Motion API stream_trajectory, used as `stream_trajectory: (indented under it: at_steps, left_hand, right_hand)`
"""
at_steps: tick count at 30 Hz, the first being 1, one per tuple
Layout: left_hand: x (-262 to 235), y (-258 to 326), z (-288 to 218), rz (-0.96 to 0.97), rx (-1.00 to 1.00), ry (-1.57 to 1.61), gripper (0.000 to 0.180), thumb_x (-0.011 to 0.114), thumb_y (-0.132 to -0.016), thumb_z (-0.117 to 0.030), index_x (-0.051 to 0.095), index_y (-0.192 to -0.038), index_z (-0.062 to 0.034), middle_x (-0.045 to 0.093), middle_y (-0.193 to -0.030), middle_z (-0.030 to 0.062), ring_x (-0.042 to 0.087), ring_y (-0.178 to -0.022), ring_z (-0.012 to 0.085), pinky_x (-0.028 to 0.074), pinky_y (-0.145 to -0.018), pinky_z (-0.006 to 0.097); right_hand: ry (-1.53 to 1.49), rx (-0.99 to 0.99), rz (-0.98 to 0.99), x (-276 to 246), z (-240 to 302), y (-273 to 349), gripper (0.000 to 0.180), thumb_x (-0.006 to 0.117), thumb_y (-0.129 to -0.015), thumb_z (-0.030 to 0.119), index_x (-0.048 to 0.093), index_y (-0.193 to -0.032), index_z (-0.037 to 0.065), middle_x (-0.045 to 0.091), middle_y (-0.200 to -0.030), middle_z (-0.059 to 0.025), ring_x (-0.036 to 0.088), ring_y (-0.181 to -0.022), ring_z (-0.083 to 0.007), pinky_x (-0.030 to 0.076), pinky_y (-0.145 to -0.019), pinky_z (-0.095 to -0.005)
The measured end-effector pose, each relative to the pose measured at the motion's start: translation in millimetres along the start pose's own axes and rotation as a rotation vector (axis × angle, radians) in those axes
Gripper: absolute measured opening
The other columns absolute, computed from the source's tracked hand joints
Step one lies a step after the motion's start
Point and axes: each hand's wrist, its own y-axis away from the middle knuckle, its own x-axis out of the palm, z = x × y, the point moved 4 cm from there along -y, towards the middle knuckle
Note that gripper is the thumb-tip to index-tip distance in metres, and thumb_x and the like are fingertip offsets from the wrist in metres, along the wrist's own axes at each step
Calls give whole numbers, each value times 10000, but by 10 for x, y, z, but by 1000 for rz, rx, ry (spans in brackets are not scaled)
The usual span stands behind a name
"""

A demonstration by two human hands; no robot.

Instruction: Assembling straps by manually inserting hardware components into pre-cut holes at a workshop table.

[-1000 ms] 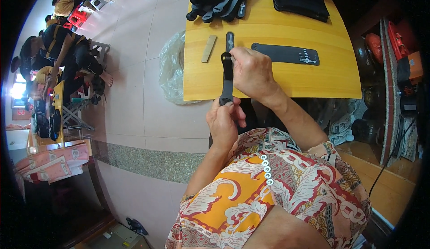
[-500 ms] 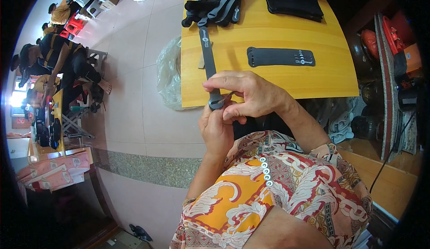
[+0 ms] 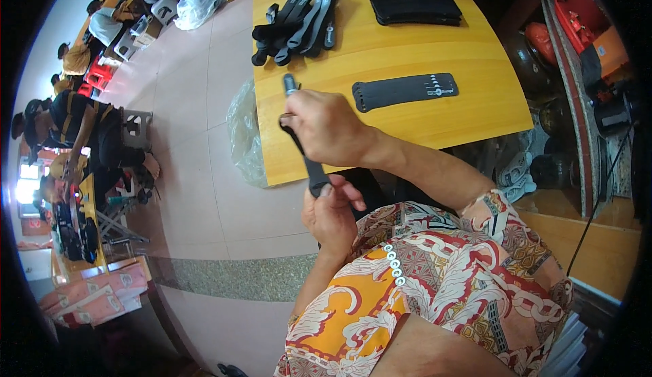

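A dark grey, flat flexible strap (image 3: 313,167) is stretched between my hands over the near edge of the yellow table (image 3: 485,109). My left hand (image 3: 331,222) pinches its lower end, with the thumb on top. Farther up, my right hand (image 3: 333,127) is closed in a fist around the strap, and a short grey end sticks out beyond it. Several similar dark straps (image 3: 314,21), bundled or folded, lie at the table's far left. A wider dark grey flat piece (image 3: 401,92), with a row of holes at its left end, lies right of my right hand.
A stack of black flat pieces (image 3: 415,6) sits at the far side. A clear plastic bag (image 3: 246,139) hangs by the table's left edge. Grey slippers (image 3: 517,177) and a shelf stand at right. Another person (image 3: 85,122) works at a table on the left.
My right hand has closed into a fist around the strap and slid along it, away from the left. The strap has been drawn off the bundle side toward me.
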Motion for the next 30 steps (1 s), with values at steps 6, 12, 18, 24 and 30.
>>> stream_trajectory:
  at_steps: [6,12,18,24,30]
  left_hand:
    - [-14,95,30,-4,-10,-5,211,393,-863,-181,478,-921,2,528,-629,137,494,-487,221,436,-476,329]
    - [-266,349,-30,115,-185,40,186,401,-800,-121,494,-856,30,547,-663,166,531,-546,226,456,-511,314]
    - [-650,349,91,7,-373,-19,197,396,-801,-109,515,-880,27,569,-691,167,545,-546,217,470,-529,316]
    - [-650,69,308,84,-411,29,249,398,-811,-128,511,-972,24,583,-739,179,571,-581,227,477,-553,314]
    - [-510,75,260,31,-508,40,282,387,-854,-180,498,-1040,1,585,-824,169,576,-604,215,476,-576,313]
  right_hand:
    - [280,-59,-189,50,-485,-530,71,527,-744,72,483,-741,16,558,-640,-192,568,-603,-372,445,-540,-451]
    - [729,276,-533,-1347,-1516,-1293,127,542,-726,109,545,-664,-2,580,-673,-229,586,-655,-395,454,-570,-467]
    - [1091,119,-889,-3080,-1306,-1061,164,556,-768,145,553,-679,7,570,-670,-227,574,-670,-407,436,-565,-473]
    - [1264,225,-290,-2442,-1564,-429,176,537,-814,261,601,-770,103,612,-703,-177,600,-673,-377,488,-590,-462]
    - [1003,279,74,-1245,-1640,-117,153,475,-787,114,601,-760,32,616,-744,-204,618,-706,-355,500,-623,-451]
